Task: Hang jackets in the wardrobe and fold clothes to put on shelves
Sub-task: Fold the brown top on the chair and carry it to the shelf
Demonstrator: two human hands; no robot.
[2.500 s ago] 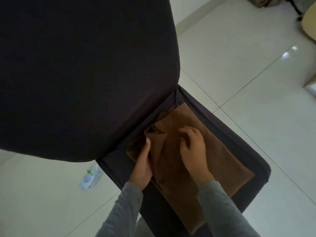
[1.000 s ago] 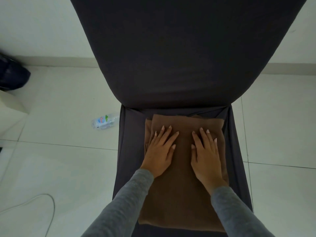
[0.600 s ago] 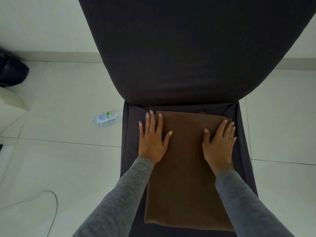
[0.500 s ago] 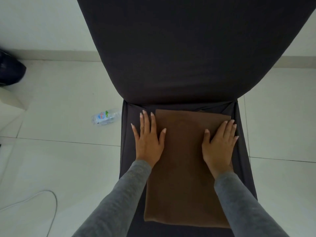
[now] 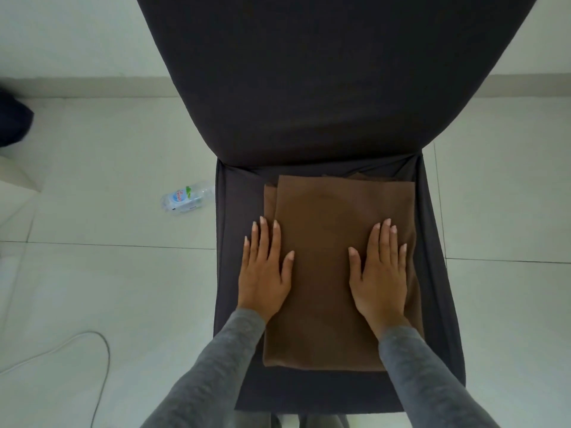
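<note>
A fold is being pressed flat. The brown cloth [image 5: 333, 257] lies on the chair [image 5: 230, 242] seat, folded into a long rectangle. Its far edge sits close under the backrest, and a lower layer shows along the left and far edges. The left hand [image 5: 264, 273] is laid flat along the cloth's left edge, fingers straight, partly over the bare seat. The right hand [image 5: 378, 276] is laid flat on the cloth's right side, fingers likewise straight. Nothing is gripped by either hand; the palms only press down.

The folding is judged unfinished, since the rectangle looks long for a shelf. The next move is judged to call for the near edge to be pinched at both corners and brought over to the far edge, or else for the bundle to be lifted from beneath. No shelf or wardrobe is in view. A bottle [image 5: 187, 197] lies on the floor to the left.
</note>
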